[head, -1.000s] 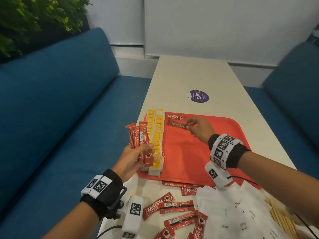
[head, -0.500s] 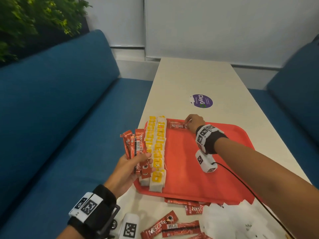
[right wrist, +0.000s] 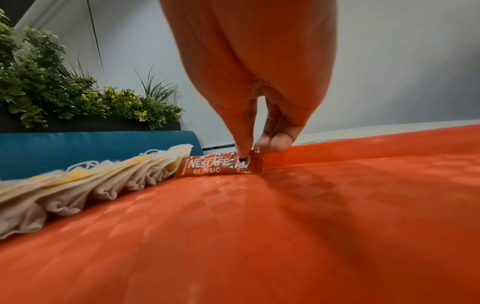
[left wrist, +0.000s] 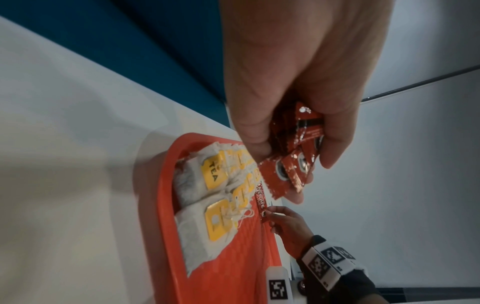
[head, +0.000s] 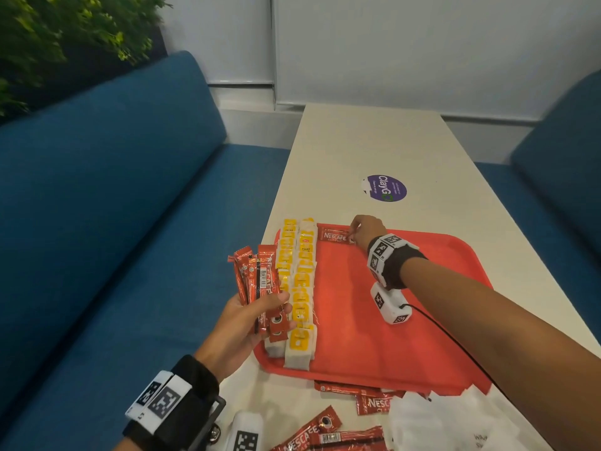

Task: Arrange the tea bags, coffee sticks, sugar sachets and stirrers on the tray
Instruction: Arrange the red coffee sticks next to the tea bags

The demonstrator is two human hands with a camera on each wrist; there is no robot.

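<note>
Red tray: lies on a pale table, lower middle of the head view.
Tea bags: white with yellow tags, in two overlapping rows along the tray's left edge.
Placed stick: one red Nescafé coffee stick, flat on the tray at its far rim, just right of the tea rows' far end.
Right hand: upper middle of the head view, at the stick's right end; in the right wrist view one fingertip presses down on the stick's cup print, the other fingers curled behind near the rim. Whether they also grip the stick is hard to say.
Left hand: lower left of centre, thumb and fingers curled round a bundle of red coffee sticks, held upright beside the tray's left edge.
Loose sticks: scattered on the table at the bottom edge, a few just below the tray's near rim.
White sachets: a blurred heap at lower right.
Purple sticker: on the table beyond the tray.
Blue sofa: fills the left side.
</note>
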